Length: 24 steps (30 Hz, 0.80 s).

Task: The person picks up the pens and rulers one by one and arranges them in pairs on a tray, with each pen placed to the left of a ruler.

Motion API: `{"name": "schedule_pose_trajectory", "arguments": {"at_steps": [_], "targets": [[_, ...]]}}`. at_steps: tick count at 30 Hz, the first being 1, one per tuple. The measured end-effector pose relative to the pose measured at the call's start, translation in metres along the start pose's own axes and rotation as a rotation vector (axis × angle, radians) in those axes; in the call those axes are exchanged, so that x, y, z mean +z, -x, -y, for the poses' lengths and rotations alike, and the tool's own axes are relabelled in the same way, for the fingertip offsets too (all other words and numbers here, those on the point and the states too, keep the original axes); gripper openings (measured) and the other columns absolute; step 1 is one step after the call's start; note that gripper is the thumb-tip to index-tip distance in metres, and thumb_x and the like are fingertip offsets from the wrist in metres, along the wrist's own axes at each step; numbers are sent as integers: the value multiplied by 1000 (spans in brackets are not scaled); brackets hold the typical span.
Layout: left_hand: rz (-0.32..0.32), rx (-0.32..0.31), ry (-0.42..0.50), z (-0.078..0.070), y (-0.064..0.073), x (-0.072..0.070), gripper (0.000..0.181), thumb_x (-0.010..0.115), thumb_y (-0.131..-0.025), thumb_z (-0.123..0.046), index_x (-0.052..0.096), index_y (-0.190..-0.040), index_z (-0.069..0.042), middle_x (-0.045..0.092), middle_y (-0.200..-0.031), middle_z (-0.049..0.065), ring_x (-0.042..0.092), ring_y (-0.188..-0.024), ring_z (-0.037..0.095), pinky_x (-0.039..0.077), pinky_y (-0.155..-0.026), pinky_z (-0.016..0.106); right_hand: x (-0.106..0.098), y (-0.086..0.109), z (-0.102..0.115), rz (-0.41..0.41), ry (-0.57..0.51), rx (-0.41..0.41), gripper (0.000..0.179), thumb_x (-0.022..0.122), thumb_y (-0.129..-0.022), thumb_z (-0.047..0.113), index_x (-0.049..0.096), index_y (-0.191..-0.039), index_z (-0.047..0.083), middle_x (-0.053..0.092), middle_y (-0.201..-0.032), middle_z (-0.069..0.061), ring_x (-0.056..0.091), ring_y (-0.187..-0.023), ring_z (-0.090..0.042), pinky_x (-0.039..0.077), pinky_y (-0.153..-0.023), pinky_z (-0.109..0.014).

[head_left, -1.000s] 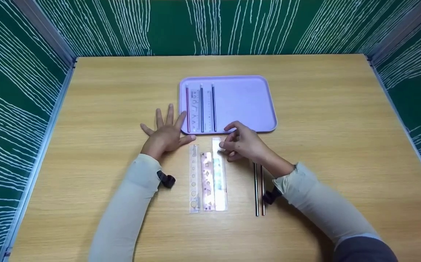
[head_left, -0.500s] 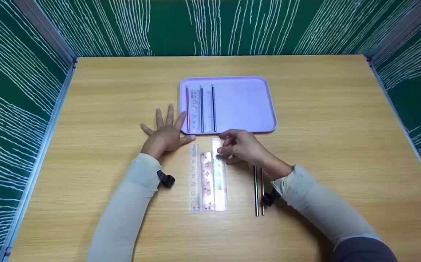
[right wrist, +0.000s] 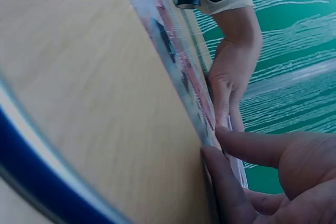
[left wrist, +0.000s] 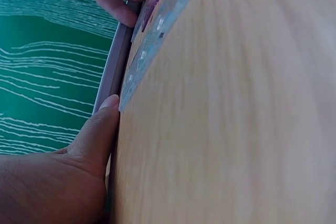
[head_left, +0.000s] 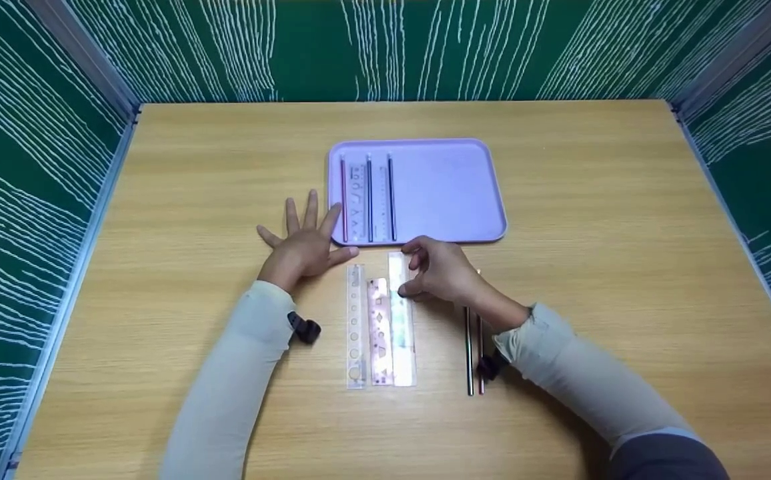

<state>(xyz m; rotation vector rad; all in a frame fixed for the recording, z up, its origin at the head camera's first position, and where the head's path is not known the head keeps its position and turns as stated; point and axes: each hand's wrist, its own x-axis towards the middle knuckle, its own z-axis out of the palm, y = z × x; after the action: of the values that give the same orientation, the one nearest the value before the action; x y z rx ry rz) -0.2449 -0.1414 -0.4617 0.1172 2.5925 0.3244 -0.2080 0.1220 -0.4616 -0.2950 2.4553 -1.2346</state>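
On the table (head_left: pixel 592 220), just short of the purple tray (head_left: pixel 449 193), right hand (head_left: pixel 442 270) is at the far end of the shiny ruler (head_left: pixel 401 337): forefinger at the end, thumb further down it, both curled in. Contact looks real; can't tell if it's a proper grip. Ruler lies flat, rightmost of three, beside the pink ruler (head_left: pixel 380 340) and the holed ruler (head_left: pixel 356 327). Left hand (head_left: pixel 307 250) is spread, fingers straight, holding nothing, forefinger at the tray's left rim, maybe steadying it. Tray already has three pencils (head_left: pixel 369 200) with two clear rulers (head_left: pixel 357 203) in the gaps between them, all on its left side. Two more pencils (head_left: pixel 469 353) sit partly under the right forearm. My read: pick-up step, shiny ruler, not yet off the table. Next move calls for a firm edge pinch, since it's thin and flat, then a lift clear of the near rim. If the alternating row holds, slot is just right of the last pencil, parallel to it.
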Motion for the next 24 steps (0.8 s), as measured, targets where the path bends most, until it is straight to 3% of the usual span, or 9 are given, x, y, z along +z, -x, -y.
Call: {"name": "schedule_pose_trajectory", "arguments": {"at_steps": [4,9,24], "targets": [[1,1,-2,0,0,0,97,43,-89,-83,-11,-161,-46,-38,-164,2,-39,-147,41,-17,-97,89,2,0,0,-16,124,-46,69,96,-65,10,63,-125,4,65,-93,-2,62,-76,-13,52,-75,-29],[5,12,1,1,1,0,97,43,-89,-82,-13,-161,-45,-39,-164,2,-39,-147,41,-16,-97,90,3,-1,0,-9,165,-64,66,95,-66,12,62,-122,3,65,-92,-3,63,-75,-14,53,-75,-31],[-3,9,-11,1,0,1,98,41,-89,-84,-13,-160,-45,-40,-163,2,-39,-147,41,-17,-96,90,1,3,-1,6,59,-60,68,94,-66,5,52,-119,2,60,-99,-7,58,-77,-17,50,-74,-32]]}}
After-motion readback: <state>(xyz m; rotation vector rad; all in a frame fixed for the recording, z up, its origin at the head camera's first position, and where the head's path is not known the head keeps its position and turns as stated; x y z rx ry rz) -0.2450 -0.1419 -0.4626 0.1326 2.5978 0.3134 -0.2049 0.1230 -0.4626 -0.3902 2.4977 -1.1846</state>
